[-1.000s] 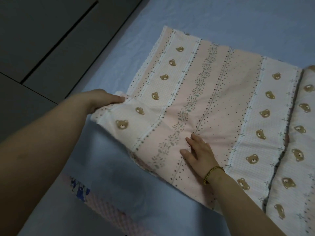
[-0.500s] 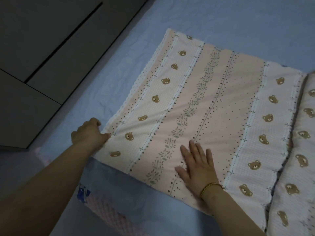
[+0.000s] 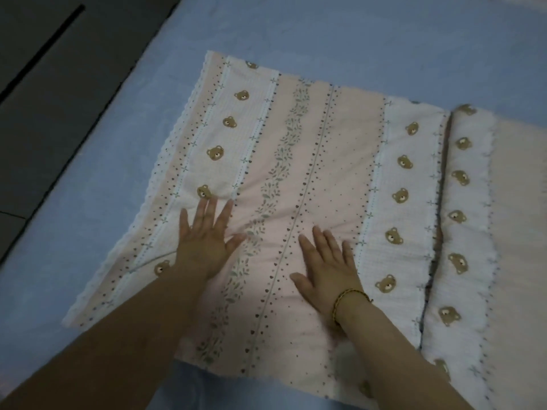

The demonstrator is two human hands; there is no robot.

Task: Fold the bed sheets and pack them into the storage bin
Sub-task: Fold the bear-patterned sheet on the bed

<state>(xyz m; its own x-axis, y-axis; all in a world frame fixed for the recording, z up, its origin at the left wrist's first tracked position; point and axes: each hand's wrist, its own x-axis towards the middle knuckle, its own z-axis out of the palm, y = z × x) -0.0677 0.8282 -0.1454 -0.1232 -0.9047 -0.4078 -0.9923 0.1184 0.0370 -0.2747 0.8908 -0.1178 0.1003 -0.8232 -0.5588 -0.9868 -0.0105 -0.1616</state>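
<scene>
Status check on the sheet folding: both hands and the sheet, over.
Left hand, right hand pressing flat on bear-print sheet. Sheet lies on blue bed cover. Nothing else on it.

No words, numbers, labels or brand marks can be read anywhere. The folded sheet (image 3: 349, 143) carries only a printed pattern in stripes: bear faces, leaf sprigs, small dots and little crosses, none of which forms a letter or a sign.

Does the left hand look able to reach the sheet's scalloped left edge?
Probably yes: the left hand lies flat on the bear-print sheet near that edge, with only bare fabric between.
</scene>
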